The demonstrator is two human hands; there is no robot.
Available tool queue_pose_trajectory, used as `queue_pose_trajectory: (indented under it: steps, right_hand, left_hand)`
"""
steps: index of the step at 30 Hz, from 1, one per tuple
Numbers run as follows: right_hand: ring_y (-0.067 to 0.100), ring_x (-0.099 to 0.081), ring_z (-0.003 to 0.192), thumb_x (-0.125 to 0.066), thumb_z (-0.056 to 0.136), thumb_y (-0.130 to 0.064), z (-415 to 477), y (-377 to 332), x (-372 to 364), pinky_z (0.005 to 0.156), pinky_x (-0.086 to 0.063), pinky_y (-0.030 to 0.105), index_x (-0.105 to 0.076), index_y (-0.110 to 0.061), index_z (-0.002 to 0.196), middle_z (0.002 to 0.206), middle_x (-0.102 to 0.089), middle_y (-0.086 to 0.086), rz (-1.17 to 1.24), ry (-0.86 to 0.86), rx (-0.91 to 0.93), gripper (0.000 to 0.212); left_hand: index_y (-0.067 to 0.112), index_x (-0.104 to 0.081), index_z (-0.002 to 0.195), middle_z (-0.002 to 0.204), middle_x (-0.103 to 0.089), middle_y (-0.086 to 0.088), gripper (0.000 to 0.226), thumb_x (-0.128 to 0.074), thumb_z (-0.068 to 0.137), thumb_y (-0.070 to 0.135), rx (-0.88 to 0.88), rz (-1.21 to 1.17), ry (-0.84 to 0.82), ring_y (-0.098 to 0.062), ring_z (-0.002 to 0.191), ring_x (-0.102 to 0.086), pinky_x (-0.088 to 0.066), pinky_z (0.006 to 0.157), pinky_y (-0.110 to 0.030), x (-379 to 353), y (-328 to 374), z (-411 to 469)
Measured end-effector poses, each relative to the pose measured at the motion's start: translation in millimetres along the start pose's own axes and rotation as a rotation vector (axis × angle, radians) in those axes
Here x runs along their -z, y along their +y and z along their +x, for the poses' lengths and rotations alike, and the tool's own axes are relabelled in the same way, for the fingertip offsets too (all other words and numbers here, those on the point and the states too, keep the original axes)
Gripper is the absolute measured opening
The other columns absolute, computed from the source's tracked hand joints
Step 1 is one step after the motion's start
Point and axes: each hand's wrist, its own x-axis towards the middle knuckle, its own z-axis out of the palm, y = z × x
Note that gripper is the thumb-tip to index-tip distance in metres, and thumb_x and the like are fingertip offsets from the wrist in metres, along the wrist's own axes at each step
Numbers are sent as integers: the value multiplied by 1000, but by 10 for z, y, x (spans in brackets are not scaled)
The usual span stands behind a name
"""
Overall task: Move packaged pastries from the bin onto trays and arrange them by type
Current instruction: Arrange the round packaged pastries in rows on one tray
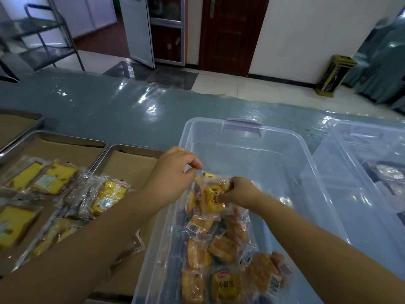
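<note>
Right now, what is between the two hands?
Wrapped bread packets. The left hand pinches a wrapper edge and the right hand grips one packet, over the clear bin. The head view shows it.

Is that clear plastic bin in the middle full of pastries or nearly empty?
Partly filled. The clear plastic bin holds wrapped golden pastries piled only at its near end; its far half shows bare bottom.

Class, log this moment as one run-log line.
stage: picking from bin | left hand: pinches wrapper | right hand: grips bread packet | tray: cake slices
</note>
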Motion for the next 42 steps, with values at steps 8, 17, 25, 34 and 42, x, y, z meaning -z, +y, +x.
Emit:
queue_pose_trajectory:
  steps: [8, 17, 25, 34, 42]
  right_hand:
    - [7, -66, 66, -77, 73, -9, -420, -568, 431, 61, -50, 18, -63, -14, 80, 67, -69, -6, 742, 137, 331, 16]
    - [20, -64, 91, -56, 92, -31, -81, -424, 537, 78, -51, 31, -65, -16, 95, 96, -69, 4, 544, 328, 188, 18]
    - [37, -54, 106, -47, 91, -15, 277, 565, 53, 80, -41, 35, -49, -2, 105, 111, -58, 20, -167, 300, -340, 20]
    - [22, -57, 64, -69, 80, -17, 309, 568, 115, 49, -49, 26, -59, 1, 100, 75, -57, 8, 297, 305, -460, 29]
    - [34, -63, 95, -68, 77, -13, 189, 455, -142, 84, -54, 43, -62, 1, 102, 97, -64, 19, 213, 94, -176, 29]
  left_hand:
    - [28, -24, 142, 147, -28, 5, 98, -71, 62, 60, 59, 12, -88, -16, 138, -21, -28, 107, -36, 37, 146, 166]
    - [32, -58, 105, 93, -66, 12, 40, -76, 71, 41, 135, -307, 97, -10, 86, -63, -54, 79, -38, 26, 86, 333]
    - [38, -54, 103, 91, -63, 18, 36, -72, 73, 48, 143, -257, 66, -3, 84, -60, -51, 72, -27, -72, 17, 368]
    - [36, -52, 104, 95, -63, 13, 35, -73, 76, 40, 122, -233, 38, -6, 85, -60, -50, 72, -27, -82, 12, 379]
    - [34, -55, 99, 89, -63, 12, 29, -72, 76, 37, 113, -219, 58, -5, 80, -59, -49, 68, -28, -87, -11, 375]
